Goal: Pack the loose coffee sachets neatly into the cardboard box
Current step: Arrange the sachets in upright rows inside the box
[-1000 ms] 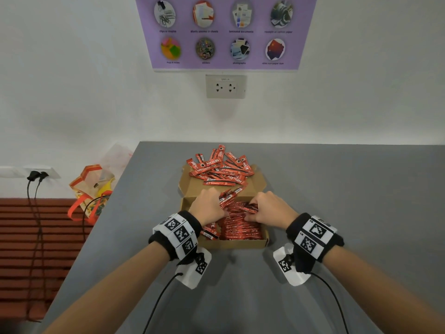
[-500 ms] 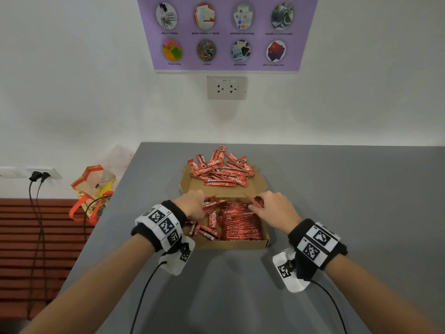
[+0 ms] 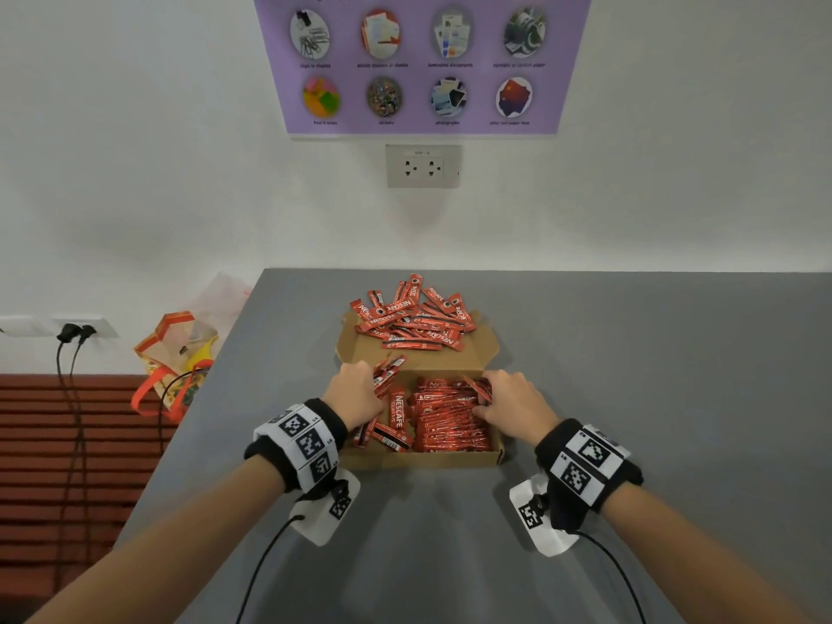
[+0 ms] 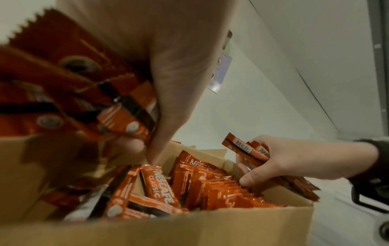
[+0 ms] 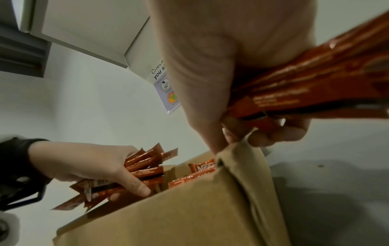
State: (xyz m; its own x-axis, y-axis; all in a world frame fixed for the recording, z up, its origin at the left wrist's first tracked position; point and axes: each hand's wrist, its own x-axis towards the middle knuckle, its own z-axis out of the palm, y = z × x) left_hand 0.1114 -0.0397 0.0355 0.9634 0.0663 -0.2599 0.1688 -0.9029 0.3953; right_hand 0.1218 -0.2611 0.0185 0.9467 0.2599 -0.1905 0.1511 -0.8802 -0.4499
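An open cardboard box [image 3: 423,459] sits on the grey table, with a row of red coffee sachets [image 3: 450,425] packed in its right part and a few lying loose at its left. A pile of loose sachets [image 3: 412,315] rests on the open lid behind. My left hand [image 3: 355,391] grips a bundle of sachets [image 4: 88,99] over the box's left end. My right hand [image 3: 508,400] grips another bundle [image 5: 305,79] at the box's right wall [image 5: 238,174].
The grey table [image 3: 630,353] has bare surface to the right and front of the box. A colourful bag [image 3: 178,358] stands off the table's left edge, next to plugged-in cables [image 3: 72,335]. A wall socket [image 3: 423,166] and purple poster [image 3: 418,60] hang behind.
Both hands have spread apart from the box's middle, the left to the left end and the right to the right wall, each keeping a bundle of sachets.
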